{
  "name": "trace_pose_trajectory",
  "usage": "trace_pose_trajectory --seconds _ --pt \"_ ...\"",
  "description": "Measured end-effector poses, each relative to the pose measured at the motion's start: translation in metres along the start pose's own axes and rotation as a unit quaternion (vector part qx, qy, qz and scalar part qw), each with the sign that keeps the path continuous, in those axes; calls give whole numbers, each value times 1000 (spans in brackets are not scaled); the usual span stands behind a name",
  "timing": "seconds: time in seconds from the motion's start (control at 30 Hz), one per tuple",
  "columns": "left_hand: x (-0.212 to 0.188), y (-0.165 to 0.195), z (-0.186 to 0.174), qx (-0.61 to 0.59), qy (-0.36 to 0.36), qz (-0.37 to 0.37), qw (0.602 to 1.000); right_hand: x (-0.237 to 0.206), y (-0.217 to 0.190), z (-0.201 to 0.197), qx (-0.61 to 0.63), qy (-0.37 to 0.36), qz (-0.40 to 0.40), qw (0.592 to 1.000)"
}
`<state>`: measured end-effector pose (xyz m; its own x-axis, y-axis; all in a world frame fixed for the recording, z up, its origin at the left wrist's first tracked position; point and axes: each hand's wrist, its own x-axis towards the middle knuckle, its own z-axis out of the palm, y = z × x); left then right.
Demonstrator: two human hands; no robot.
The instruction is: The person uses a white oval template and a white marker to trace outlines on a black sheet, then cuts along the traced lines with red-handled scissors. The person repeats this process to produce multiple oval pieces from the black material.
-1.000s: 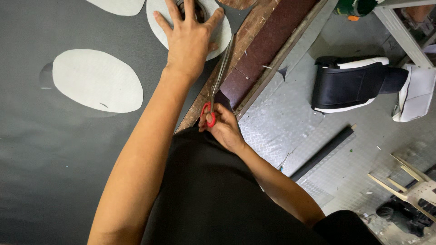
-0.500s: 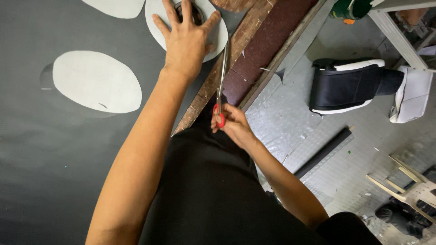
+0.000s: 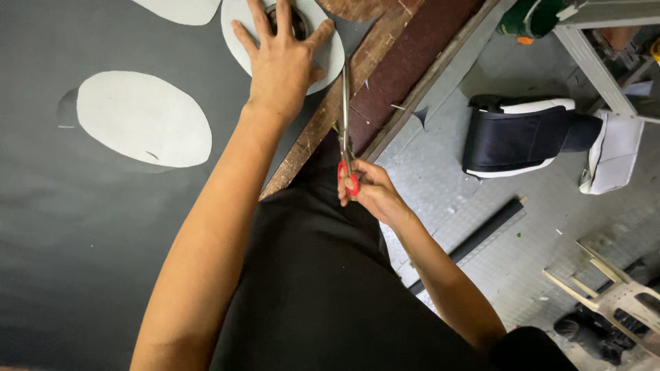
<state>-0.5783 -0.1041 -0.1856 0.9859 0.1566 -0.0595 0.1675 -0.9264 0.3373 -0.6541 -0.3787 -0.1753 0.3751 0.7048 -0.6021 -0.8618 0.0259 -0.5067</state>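
Two hands at work on a dark tabletop (image 3: 82, 275).
The left hand (image 3: 282, 65) lies spread flat on a far white oval template (image 3: 323, 58); the right hand (image 3: 371, 192), nearer, is clamped on red-handled steel scissors (image 3: 346, 130) pointing far along the tabletop's wooden edge.

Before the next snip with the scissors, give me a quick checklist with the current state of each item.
1. Left hand flat on the white oval piece, pinning it: ok.
2. Right hand gripping the red handles of the scissors: ok.
3. Blades pointing away from the body, along the table edge: ok.
4. Left thumb clear of the blades: not ok, it lies very near the blade tips.
5. Blades open or closed on the dark sheet: cannot tell, they show only as a thin line.
6. Other white oval lying apart from the cutting line: ok.
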Motion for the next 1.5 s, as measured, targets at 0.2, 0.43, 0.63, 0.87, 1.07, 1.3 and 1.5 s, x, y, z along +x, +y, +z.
trace_pose_trajectory --seconds 0.2,0.43,0.63,0.87,1.07,1.3,1.5 --pt "-5 -3 1 -7 6 18 1000 12 -1 -7 -23 33 11 999" --pt "-6 -4 4 -9 -5 13 1000 20 -2 -24 -32 -9 -12 999" --pt "-5 -2 4 11 11 11 1000 14 -17 -39 -47 -36 3 998" --pt "-3 -2 -1 4 24 18 1000 16 -21 -39 -25 -39 13 999" --pt "-5 -4 -1 -46 -11 2 999 18 -17 -35 5 -43 18 999" --pt "-3 -3 -3 -11 24 13 1000 18 -23 -43 -7 -57 14 998" --pt "-2 -4 2 14 19 8 1000 16 -40 -50 -40 -64 34 997"
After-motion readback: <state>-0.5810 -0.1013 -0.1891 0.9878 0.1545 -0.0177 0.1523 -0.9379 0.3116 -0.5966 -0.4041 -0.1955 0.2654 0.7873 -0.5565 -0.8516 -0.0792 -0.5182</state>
